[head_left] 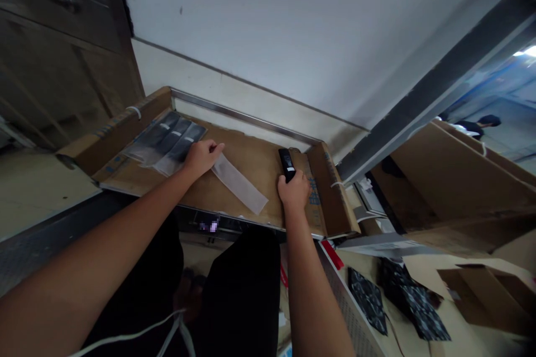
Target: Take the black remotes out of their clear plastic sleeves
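My left hand (202, 157) pinches the upper end of a flat, translucent white plastic sleeve (240, 184), which slants down to the right over the cardboard. Just left of that hand, several dark items in clear sleeves (170, 136) lie side by side, each with a small white label. Around a black handheld device (287, 163), perhaps a remote control, my right hand (295, 191) is closed; a small screen and a white label show on its face. The device and the empty sleeve are apart.
Cardboard lines the work surface (243, 148), with raised flaps at left and right (330, 189). A white wall (259, 22) stands behind. On the lower right are black patterned bags (412, 298) and an open carton (488, 295). A person (481, 124) is far right.
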Demonstrator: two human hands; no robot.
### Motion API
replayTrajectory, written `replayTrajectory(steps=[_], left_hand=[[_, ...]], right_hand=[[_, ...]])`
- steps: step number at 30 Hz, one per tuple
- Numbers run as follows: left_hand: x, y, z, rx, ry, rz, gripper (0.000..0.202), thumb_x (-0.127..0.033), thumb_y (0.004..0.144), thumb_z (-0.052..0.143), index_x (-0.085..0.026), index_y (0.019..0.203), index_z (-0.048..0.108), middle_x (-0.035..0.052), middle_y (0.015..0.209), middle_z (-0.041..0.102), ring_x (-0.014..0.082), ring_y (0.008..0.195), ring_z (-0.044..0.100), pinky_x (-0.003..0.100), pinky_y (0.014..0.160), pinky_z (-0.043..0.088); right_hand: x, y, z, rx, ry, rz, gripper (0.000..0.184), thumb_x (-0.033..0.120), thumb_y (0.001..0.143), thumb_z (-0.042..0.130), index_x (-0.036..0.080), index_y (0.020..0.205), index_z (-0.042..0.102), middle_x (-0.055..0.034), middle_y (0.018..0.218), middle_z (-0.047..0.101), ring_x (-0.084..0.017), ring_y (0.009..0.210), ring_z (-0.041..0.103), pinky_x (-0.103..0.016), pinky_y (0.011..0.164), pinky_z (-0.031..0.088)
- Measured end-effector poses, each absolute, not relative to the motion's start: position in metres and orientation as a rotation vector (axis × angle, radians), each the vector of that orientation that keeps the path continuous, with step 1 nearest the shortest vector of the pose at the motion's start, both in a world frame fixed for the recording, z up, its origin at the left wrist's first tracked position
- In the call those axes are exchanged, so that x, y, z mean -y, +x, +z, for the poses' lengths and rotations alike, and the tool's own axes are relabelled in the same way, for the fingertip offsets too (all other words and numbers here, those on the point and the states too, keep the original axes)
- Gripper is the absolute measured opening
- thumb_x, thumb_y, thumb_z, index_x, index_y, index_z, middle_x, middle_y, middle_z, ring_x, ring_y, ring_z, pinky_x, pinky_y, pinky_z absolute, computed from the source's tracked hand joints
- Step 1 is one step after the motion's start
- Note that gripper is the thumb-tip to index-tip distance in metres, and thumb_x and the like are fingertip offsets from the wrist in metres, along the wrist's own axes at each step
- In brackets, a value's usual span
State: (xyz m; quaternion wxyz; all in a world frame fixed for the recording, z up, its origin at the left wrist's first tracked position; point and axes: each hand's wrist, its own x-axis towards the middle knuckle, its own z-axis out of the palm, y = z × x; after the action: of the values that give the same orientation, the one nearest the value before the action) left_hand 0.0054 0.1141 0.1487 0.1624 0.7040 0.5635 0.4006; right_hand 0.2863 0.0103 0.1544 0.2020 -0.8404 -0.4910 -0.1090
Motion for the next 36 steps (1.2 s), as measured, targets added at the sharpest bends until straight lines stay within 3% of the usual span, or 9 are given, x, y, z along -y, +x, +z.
replayTrajectory(steps=[5, 36], left_hand=[[-0.1146, 0.0050, 0.1467, -1.607, 2.003, 1.146, 0.039, -0.048, 0.091, 0.055, -0.018, 0.067, 0.061, 0.0028, 0.064, 0.059, 0.0158, 0.062, 0.051, 0.030, 0.060, 0.029], [-0.1106, 0.0045, 0.1503, -1.617, 2.000, 1.127, 0.041, -0.050, 0.091, 0.051, -0.018, 0.067, 0.060, 0.0035, 0.064, 0.060, 0.0163, 0.062, 0.050, 0.030, 0.059, 0.029]], right_hand=[[-0.0097, 0.2850, 0.1551, 1.322, -2.402, -0.302, 0.035, 0.042, 0.092, 0.053, 0.013, 0.111, 0.060, -0.0194, 0.107, 0.068, -0.032, 0.102, 0.064, -0.044, 0.088, 0.043], [-0.0082, 0.2878, 0.1490, 1.176, -2.391, -0.407, 0.035, 0.034, 0.087, 0.055, 0.009, 0.111, 0.063, -0.0237, 0.112, 0.063, -0.037, 0.108, 0.058, -0.047, 0.092, 0.042]])
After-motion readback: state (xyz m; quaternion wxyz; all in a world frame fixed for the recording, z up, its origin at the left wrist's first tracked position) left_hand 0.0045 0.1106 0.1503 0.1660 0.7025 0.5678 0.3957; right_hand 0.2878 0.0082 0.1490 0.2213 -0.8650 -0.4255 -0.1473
